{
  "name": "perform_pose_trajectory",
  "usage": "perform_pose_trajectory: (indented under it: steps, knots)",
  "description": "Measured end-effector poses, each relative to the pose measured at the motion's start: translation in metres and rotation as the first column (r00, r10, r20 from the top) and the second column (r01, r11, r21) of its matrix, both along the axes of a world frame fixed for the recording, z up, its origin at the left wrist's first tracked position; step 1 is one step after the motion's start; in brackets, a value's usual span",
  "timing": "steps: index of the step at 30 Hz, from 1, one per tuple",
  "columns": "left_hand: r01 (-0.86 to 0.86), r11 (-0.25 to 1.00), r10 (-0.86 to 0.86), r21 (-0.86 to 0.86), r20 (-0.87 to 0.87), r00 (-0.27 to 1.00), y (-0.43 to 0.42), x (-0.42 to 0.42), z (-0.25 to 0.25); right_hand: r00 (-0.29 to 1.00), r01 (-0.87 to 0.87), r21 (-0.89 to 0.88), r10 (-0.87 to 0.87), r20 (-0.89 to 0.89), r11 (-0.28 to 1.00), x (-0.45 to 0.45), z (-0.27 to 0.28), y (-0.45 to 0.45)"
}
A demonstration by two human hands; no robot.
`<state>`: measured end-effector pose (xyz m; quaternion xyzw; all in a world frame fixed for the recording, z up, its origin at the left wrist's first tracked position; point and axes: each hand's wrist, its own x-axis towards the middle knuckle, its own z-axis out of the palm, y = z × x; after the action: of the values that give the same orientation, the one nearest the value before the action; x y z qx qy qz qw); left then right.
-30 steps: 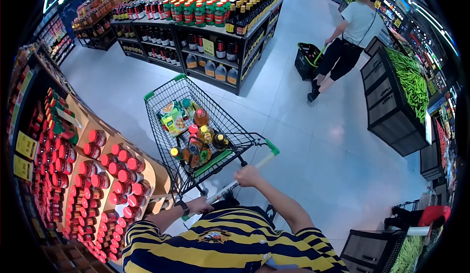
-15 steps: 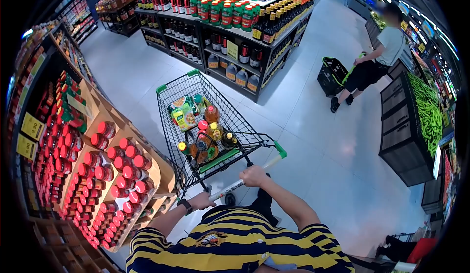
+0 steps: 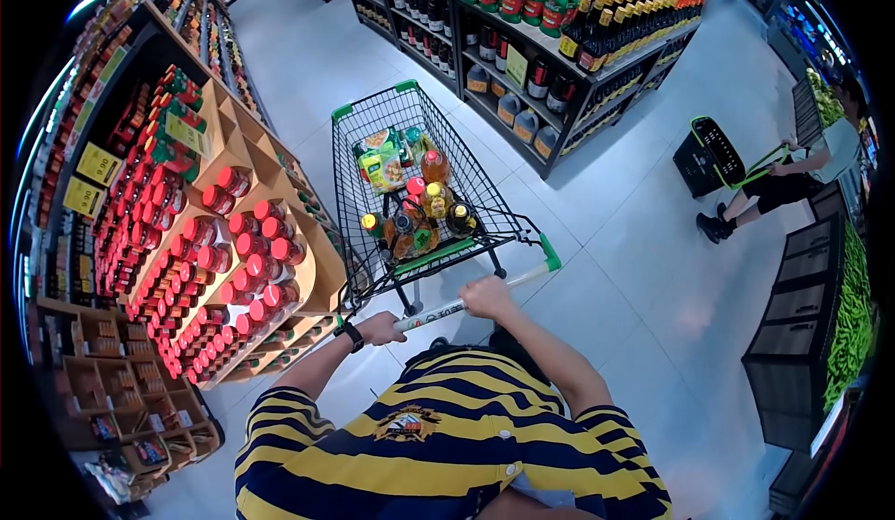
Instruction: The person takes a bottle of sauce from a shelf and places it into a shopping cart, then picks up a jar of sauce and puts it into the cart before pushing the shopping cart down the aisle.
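A black wire shopping cart with green corners stands in front of me. My left hand, with a dark watch at the wrist, is wrapped round the left part of the white cart handle. Nearer the handle's right end, my right hand also grips it. Inside the cart, a green food packet lies toward the front. Several bottles, one with amber liquid, stand in the part nearer to me.
A display of red-lidded jars is close on the left. Ahead stands a dark shelf of bottles. At right, a person holds a black basket by its green handle, beyond a stand of green vegetables.
The view has turned left, and the shelves, person and vegetable stand have shifted right in it. The person's basket is now farther right. Both my hands have stayed on the handle.
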<state>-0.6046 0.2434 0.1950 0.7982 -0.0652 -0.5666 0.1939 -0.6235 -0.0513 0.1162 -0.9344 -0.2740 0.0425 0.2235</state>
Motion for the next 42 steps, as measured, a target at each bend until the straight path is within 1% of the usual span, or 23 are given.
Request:
perform_pose_trajectory:
  steps: [2, 5, 6, 9, 10, 12, 14, 16, 18, 21, 23, 25, 26, 28, 32, 34, 35, 38, 39, 40, 41, 42]
  knots:
    - [0.016, 0.999, -0.017, 0.029, 0.024, 1.0, -0.012, 0.006, -0.003, 1.0, -0.011, -0.023, 0.012, 0.019, 1.0, 0.014, -0.001, -0.011]
    - [0.041, 0.999, -0.043, 0.014, 0.18, 0.983, -0.026, 0.01, -0.011, 0.999, -0.04, 0.01, 0.04, 0.01, 0.999, 0.03, 0.001, -0.029]
    - [0.037, 0.999, -0.04, 0.021, 0.179, 0.983, -0.029, 0.012, -0.009, 0.999, -0.044, 0.017, 0.044, 0.009, 0.999, 0.035, 0.003, -0.032]
    - [0.077, 0.997, -0.083, 0.033, 0.289, 0.954, -0.044, 0.017, -0.006, 0.995, -0.09, 0.041, 0.089, 0.035, 0.995, 0.052, 0.008, -0.047]
    - [0.063, 0.997, -0.071, 0.037, 0.288, 0.955, -0.05, 0.021, -0.009, 0.995, -0.087, 0.011, 0.086, 0.046, 0.996, 0.06, 0.008, -0.053]
    - [0.065, 0.997, -0.079, 0.05, 0.363, 0.929, -0.06, 0.022, -0.013, 0.994, -0.103, -0.01, 0.103, 0.039, 0.995, 0.066, 0.002, -0.061]
    - [0.042, 0.999, -0.045, 0.016, 0.397, 0.917, -0.064, 0.024, -0.014, 0.984, -0.102, 0.084, 0.087, 0.157, 0.991, 0.076, -0.005, -0.062]
    - [0.052, 0.998, -0.06, 0.03, 0.424, 0.904, -0.07, 0.032, -0.018, 0.979, -0.141, 0.112, 0.121, 0.164, 0.984, 0.09, -0.011, -0.069]
    - [0.015, 0.999, -0.028, 0.035, 0.38, 0.925, -0.084, 0.047, -0.011, 0.973, -0.134, 0.086, 0.115, 0.198, 0.987, 0.108, -0.012, -0.077]
    - [-0.015, 0.999, -0.005, 0.052, 0.359, 0.933, -0.086, 0.05, -0.01, 0.968, -0.154, 0.083, 0.133, 0.211, 0.985, 0.117, -0.012, -0.078]
    - [-0.038, 0.998, 0.016, 0.051, 0.376, 0.926, -0.085, 0.046, -0.01, 0.964, -0.165, 0.077, 0.145, 0.222, 0.983, 0.117, -0.007, -0.078]
    - [-0.056, 0.997, 0.03, 0.055, 0.389, 0.921, -0.088, 0.05, -0.011, 0.966, -0.199, 0.021, 0.193, 0.171, 0.98, 0.125, -0.003, -0.083]
    - [-0.054, 0.998, 0.037, 0.033, 0.395, 0.918, -0.087, 0.054, -0.015, 0.964, -0.211, 0.019, 0.205, 0.171, 0.977, 0.131, 0.0, -0.085]
    - [-0.066, 0.998, 0.057, 0.009, 0.397, 0.916, -0.084, 0.061, -0.021, 0.964, -0.206, 0.04, 0.196, 0.177, 0.978, 0.143, 0.002, -0.084]
    - [-0.068, 0.998, 0.066, -0.01, 0.371, 0.926, -0.081, 0.09, -0.019, 0.967, -0.188, 0.014, 0.182, 0.18, 0.982, 0.172, -0.006, -0.076]
    - [-0.082, 0.996, 0.087, -0.029, 0.335, 0.938, -0.076, 0.104, -0.019, 0.951, -0.188, 0.052, 0.168, 0.258, 0.981, 0.188, -0.005, -0.07]
    - [-0.089, 0.996, 0.092, -0.024, 0.321, 0.943, -0.073, 0.112, -0.024, 0.946, -0.2, 0.041, 0.182, 0.269, 0.979, 0.198, -0.008, -0.068]
    - [-0.095, 0.994, 0.108, -0.054, 0.334, 0.936, -0.069, 0.135, -0.014, 0.936, -0.223, 0.013, 0.211, 0.283, 0.975, 0.222, -0.018, -0.06]
    - [-0.115, 0.991, 0.131, -0.065, 0.348, 0.928, -0.067, 0.142, -0.018, 0.942, -0.218, -0.008, 0.213, 0.259, 0.976, 0.231, -0.02, -0.059]
    - [-0.094, 0.993, 0.116, -0.077, 0.374, 0.92, -0.065, 0.147, -0.024, 0.947, -0.22, -0.026, 0.22, 0.233, 0.975, 0.239, -0.022, -0.059]
    - [-0.072, 0.994, 0.101, -0.087, 0.4, 0.911, -0.062, 0.154, -0.03, 0.943, -0.236, -0.04, 0.239, 0.23, 0.971, 0.25, -0.019, -0.059]
    - [-0.098, 0.991, 0.129, -0.094, 0.411, 0.903, -0.058, 0.164, -0.036, 0.933, -0.263, -0.049, 0.267, 0.24, 0.964, 0.264, -0.016, -0.056]
